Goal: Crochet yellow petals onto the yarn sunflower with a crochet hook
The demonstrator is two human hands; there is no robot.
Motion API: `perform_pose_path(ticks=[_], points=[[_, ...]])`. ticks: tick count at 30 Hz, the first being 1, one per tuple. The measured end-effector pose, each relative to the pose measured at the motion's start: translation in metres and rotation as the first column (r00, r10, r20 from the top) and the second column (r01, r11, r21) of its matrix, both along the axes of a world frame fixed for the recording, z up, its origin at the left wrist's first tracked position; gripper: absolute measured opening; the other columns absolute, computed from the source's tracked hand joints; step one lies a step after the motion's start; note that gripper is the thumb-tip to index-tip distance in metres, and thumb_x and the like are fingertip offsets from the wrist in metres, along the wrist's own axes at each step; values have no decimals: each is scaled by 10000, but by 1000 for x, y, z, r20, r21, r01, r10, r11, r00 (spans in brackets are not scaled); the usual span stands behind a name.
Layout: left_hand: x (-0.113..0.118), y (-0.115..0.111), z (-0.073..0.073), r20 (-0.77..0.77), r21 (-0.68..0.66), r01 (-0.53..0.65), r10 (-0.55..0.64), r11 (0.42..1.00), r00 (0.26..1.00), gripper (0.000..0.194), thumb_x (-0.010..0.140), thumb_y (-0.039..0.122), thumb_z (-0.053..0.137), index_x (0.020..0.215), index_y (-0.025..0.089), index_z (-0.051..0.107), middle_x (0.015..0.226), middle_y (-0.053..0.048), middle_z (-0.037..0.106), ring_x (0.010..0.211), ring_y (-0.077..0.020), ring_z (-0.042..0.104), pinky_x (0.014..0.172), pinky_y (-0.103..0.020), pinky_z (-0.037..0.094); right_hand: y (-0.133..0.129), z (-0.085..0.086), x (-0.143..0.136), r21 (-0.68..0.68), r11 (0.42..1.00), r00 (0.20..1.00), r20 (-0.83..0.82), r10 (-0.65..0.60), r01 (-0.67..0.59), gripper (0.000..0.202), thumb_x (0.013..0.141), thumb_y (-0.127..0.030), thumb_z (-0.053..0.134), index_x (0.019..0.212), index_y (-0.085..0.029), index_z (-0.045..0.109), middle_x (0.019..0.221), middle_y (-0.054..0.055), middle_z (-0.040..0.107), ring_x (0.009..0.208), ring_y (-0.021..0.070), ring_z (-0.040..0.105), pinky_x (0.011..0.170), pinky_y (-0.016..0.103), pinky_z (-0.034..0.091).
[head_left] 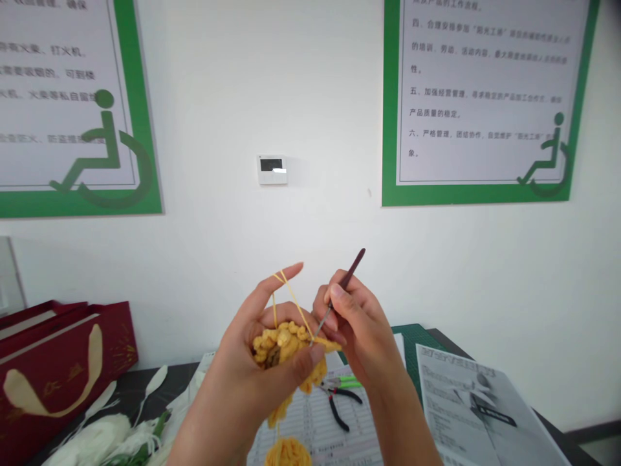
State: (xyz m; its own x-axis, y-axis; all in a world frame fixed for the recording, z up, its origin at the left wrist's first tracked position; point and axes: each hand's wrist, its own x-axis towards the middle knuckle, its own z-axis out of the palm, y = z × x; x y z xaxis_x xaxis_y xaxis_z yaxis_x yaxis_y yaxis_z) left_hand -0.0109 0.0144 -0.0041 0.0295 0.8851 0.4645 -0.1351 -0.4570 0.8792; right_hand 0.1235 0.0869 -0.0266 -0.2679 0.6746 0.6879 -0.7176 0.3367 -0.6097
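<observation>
My left hand (264, 349) pinches a yellow crocheted piece (286, 338) between thumb and fingers. Its index finger is raised, with yellow yarn (297, 304) looped over it and running down to the piece. My right hand (356, 317) grips a crochet hook (353, 268) with a dark red handle; the hook's metal tip meets the yarn at the right edge of the piece, close to my left thumb. A yellow yarn ball (288, 453) lies below my left hand, at the bottom of the view.
Black-handled pliers (339, 409) rest on printed sheets (310, 424). A picture sheet (480, 408) and green mat (410, 343) are at right. White yarn (104, 440) and a dark red gift bag (63, 382) are at left. Behind stands a wall with green-framed posters (388, 129).
</observation>
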Motion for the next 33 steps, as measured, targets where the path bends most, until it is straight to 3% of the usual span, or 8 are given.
perform_pose_path(ticks=[4,7,13,22,27,33], points=[[6,1,0,44,30,-100,99,994,994,929,779,287,915,1567,381,433,878,3,719,589,-139,604,547,-250,499,3,0,-1,135,983,993,-14,-121,122,232,972,-325,747,849,-215,585,823,-20,671,750,113,598,713,242,460],[6,0,0,47,38,-123,121,992,991,932,782,291,913,1567,406,424,851,29,684,594,-144,621,550,-256,511,4,0,0,239,957,986,-36,-161,165,124,987,-301,734,941,-226,647,934,7,743,863,140,674,807,283,504],[-2,-4,4,61,-64,-16,20,998,998,1022,720,231,950,1577,365,411,913,8,706,653,-175,672,580,-279,549,8,-3,3,234,962,989,-92,-119,138,126,1040,-357,659,979,-249,639,874,-7,759,826,146,687,813,308,524],[-8,0,7,105,-149,31,-16,988,994,935,650,199,982,1475,197,543,877,-29,754,663,-209,706,597,-307,592,14,-1,13,353,912,977,-113,-179,208,129,1039,-371,655,994,-251,641,817,-6,738,788,164,685,775,330,548],[-8,1,9,110,-195,36,-15,980,994,942,635,183,990,1464,155,545,829,-41,774,653,-188,694,595,-269,581,15,1,23,526,795,950,-101,-295,302,81,1044,-339,635,1022,-261,640,831,18,752,771,194,687,749,370,553],[-6,3,8,128,-187,7,17,982,992,932,622,157,992,1453,155,569,817,-44,782,648,-186,693,598,-274,589,10,1,30,668,585,846,-129,-518,460,87,1063,-290,587,1007,-250,641,852,35,760,814,210,662,823,432,508]])
